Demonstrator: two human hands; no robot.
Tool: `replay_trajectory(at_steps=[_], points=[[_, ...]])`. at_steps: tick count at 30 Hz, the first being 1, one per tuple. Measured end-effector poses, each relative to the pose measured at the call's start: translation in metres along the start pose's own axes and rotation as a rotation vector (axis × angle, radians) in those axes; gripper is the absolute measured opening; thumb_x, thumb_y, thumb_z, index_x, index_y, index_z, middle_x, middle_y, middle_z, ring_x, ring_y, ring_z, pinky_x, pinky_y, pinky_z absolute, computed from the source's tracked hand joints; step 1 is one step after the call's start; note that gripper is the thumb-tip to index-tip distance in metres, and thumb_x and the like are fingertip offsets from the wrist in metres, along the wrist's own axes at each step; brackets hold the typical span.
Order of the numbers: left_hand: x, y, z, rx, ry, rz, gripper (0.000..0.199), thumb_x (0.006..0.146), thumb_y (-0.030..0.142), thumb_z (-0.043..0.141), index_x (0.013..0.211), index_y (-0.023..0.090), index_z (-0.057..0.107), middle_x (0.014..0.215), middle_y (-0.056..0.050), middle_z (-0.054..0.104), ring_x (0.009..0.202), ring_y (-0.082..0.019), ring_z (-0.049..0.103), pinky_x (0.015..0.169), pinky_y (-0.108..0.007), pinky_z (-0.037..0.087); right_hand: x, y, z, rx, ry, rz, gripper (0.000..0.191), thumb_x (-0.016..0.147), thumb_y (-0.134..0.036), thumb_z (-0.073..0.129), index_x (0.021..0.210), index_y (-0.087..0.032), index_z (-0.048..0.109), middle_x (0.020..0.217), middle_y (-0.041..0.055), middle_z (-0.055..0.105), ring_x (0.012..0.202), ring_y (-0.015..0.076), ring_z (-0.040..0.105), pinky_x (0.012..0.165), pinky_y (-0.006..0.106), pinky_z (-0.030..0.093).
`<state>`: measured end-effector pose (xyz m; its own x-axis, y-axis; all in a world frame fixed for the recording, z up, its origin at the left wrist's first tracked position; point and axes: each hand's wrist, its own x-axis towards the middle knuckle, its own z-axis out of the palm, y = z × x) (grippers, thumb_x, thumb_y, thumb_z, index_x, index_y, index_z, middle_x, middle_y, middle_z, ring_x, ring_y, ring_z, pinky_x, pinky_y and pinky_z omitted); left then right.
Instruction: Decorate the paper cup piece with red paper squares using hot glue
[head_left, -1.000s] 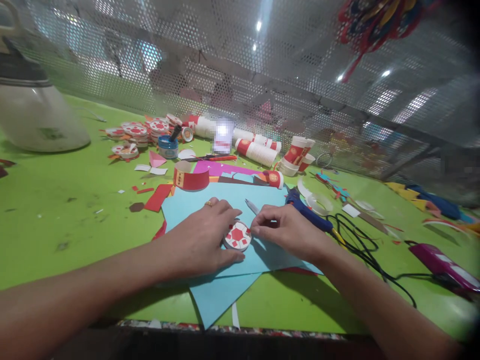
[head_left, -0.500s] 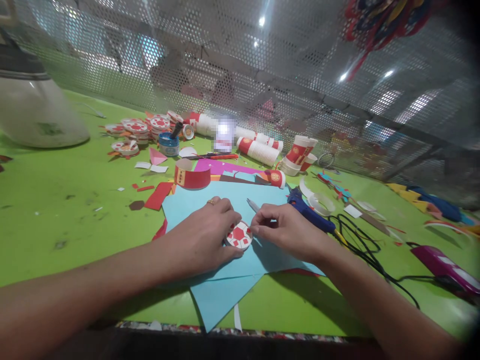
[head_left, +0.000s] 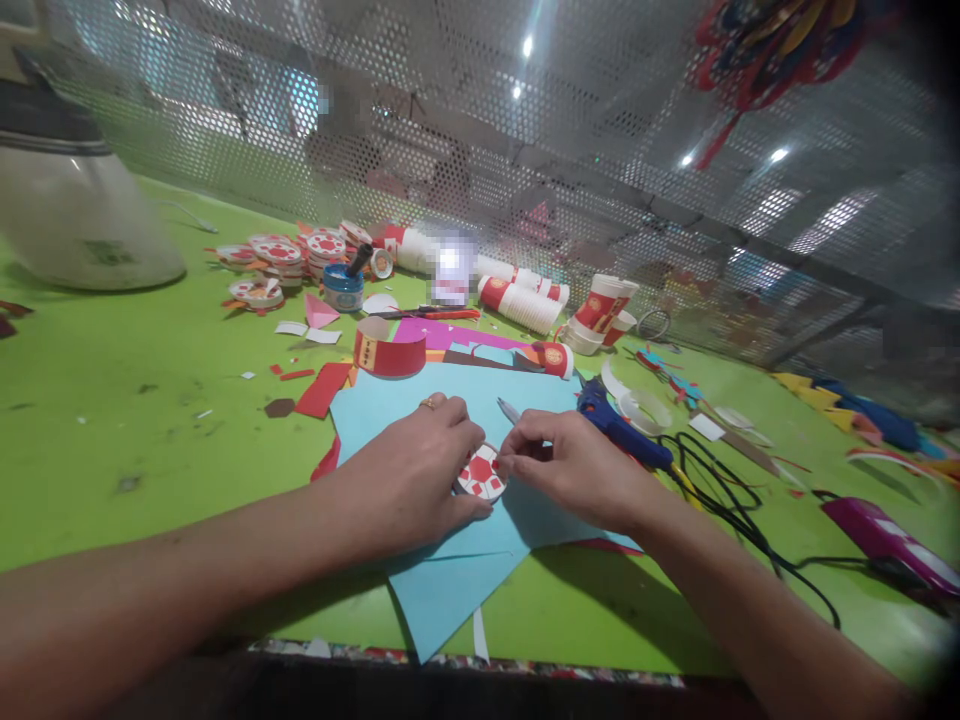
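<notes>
Left hand [head_left: 431,470] is curling around the patterned disc [head_left: 481,473], apparently steadying it on blue paper [head_left: 375,405]; right hand [head_left: 559,460] is pinching at its rim, any held piece indiscernible. Glue gun [head_left: 626,433] is lying nearby, probably for reach.

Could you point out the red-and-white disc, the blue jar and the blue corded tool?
Red-and-white disc [head_left: 481,474]: head view, its patterned top.
Blue jar [head_left: 343,293]: head view, its side.
Blue corded tool [head_left: 634,438]: head view, its body.

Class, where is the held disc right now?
In the head view, the disc is just below centre over the blue paper, the left hand around its left side, the right hand at its right.
</notes>
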<state>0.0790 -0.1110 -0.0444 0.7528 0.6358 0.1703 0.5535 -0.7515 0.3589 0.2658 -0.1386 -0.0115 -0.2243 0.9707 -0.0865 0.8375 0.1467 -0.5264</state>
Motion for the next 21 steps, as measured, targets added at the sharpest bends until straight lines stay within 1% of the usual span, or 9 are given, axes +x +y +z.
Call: replay_trajectory(at_steps=[5, 9, 12, 21], points=[[-0.0014, 0.0018, -0.0006, 0.026, -0.005, 0.01, 0.024, 0.084, 0.038, 0.067, 0.085, 0.015, 0.059, 0.093, -0.009, 0.054, 0.092, -0.027, 0.049, 0.08, -0.039, 0.042, 0.0003, 0.0012, 0.0011, -0.037, 0.007, -0.027, 0.014, 0.079, -0.009, 0.058, 0.071, -0.017, 0.067, 0.068, 0.0002, 0.06, 0.062, 0.0135, 0.051, 0.059, 0.028, 0.04], [-0.0021, 0.0028, -0.0006, 0.052, -0.002, 0.018, 0.024, 0.086, 0.038, 0.064, 0.086, 0.015, 0.059, 0.092, -0.009, 0.054, 0.091, -0.027, 0.049, 0.08, -0.04, 0.042, -0.0013, 0.0003, 0.0017, -0.074, 0.019, -0.048, 0.013, 0.082, -0.012, 0.058, 0.073, -0.017, 0.065, 0.07, 0.0005, 0.059, 0.064, 0.0142, 0.051, 0.06, 0.028, 0.04], [-0.0017, 0.0031, -0.0003, 0.06, -0.004, 0.017, 0.024, 0.086, 0.039, 0.064, 0.087, 0.015, 0.059, 0.093, -0.009, 0.054, 0.091, -0.027, 0.05, 0.08, -0.04, 0.042, -0.0022, -0.0021, 0.0029, -0.103, 0.032, -0.056, 0.012, 0.083, -0.011, 0.058, 0.074, -0.017, 0.065, 0.07, 0.0011, 0.06, 0.065, 0.015, 0.052, 0.061, 0.029, 0.04], [-0.0013, 0.002, 0.001, 0.074, 0.009, 0.017, 0.024, 0.085, 0.038, 0.065, 0.087, 0.015, 0.059, 0.091, -0.008, 0.054, 0.09, -0.027, 0.05, 0.08, -0.04, 0.042, -0.0049, -0.0026, 0.0051, -0.125, 0.068, -0.015, 0.01, 0.082, -0.011, 0.062, 0.074, -0.016, 0.066, 0.073, 0.0024, 0.066, 0.067, 0.0156, 0.056, 0.061, 0.029, 0.04]])
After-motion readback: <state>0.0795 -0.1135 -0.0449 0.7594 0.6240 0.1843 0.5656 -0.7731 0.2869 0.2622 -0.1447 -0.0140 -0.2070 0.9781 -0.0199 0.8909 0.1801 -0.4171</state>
